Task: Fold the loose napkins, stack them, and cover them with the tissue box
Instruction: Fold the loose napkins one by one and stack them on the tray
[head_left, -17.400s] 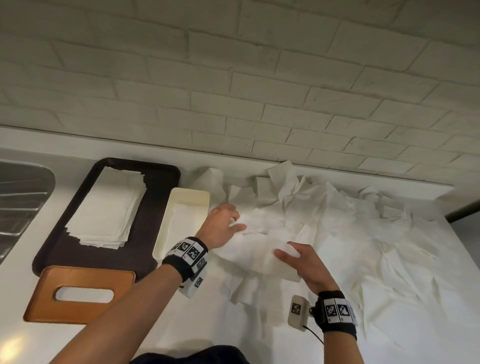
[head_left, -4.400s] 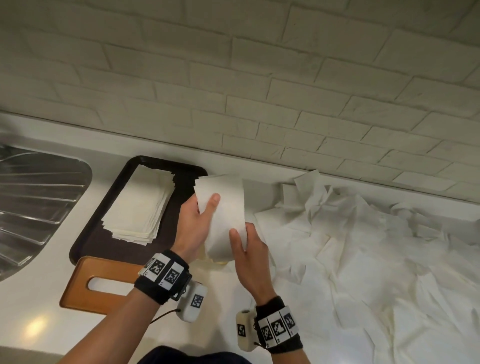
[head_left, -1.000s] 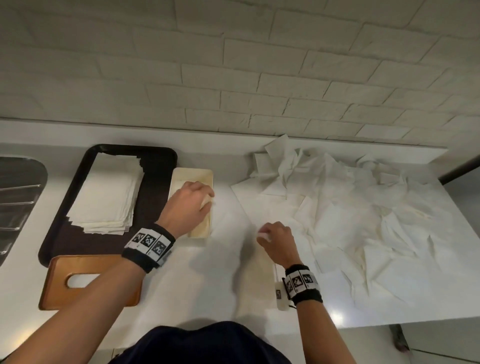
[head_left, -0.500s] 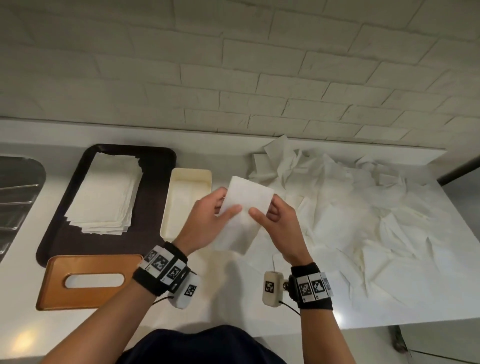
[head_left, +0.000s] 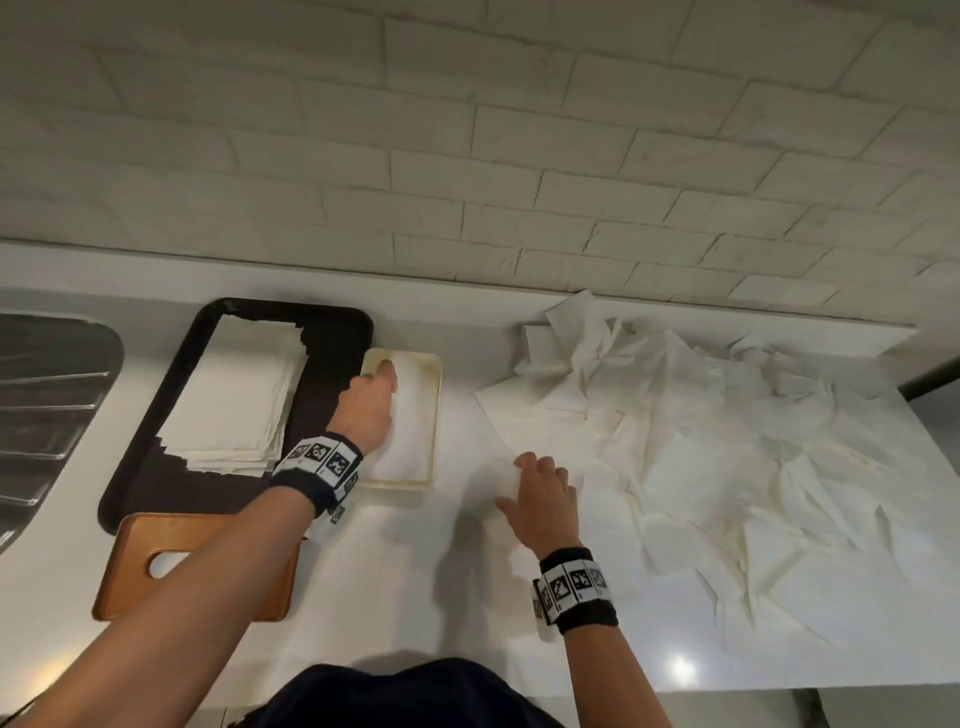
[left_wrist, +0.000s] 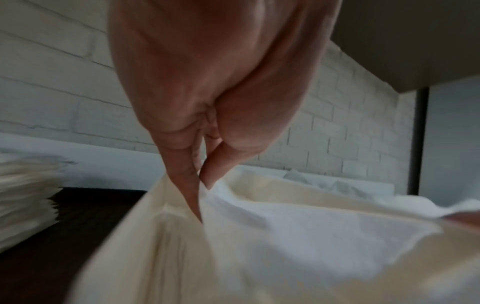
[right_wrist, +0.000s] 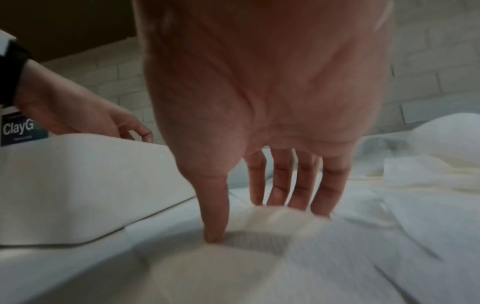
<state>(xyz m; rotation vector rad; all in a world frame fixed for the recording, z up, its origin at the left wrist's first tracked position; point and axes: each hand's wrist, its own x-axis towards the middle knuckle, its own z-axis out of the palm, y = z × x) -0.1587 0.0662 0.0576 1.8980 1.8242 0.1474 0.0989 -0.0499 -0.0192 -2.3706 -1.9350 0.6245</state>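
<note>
In the head view my left hand (head_left: 371, 405) reaches into the cream tray (head_left: 435, 415) and lays a folded napkin (head_left: 410, 436) in it. The left wrist view shows thumb and forefinger of that hand (left_wrist: 201, 197) pinching the napkin's (left_wrist: 311, 236) edge at the tray's (left_wrist: 145, 236) far corner. My right hand (head_left: 540, 488) rests with straight fingers on a loose napkin at the near left edge of the napkin pile (head_left: 727, 441). In the right wrist view its fingertips (right_wrist: 259, 216) press a napkin (right_wrist: 233, 267) flat. The wooden tissue box cover (head_left: 135, 571) lies near left, partly under my forearm.
A black tray (head_left: 332, 338) left of the cream one carries a stack of folded napkins (head_left: 239, 400). A steel sink (head_left: 47, 405) is at far left. The brick wall runs along the back. The counter's front edge is close to my body.
Half a second ago both hands held a folded napkin in the air. Now my left hand has carried it into the cream tray, and my right hand has dropped onto the loose pile.
</note>
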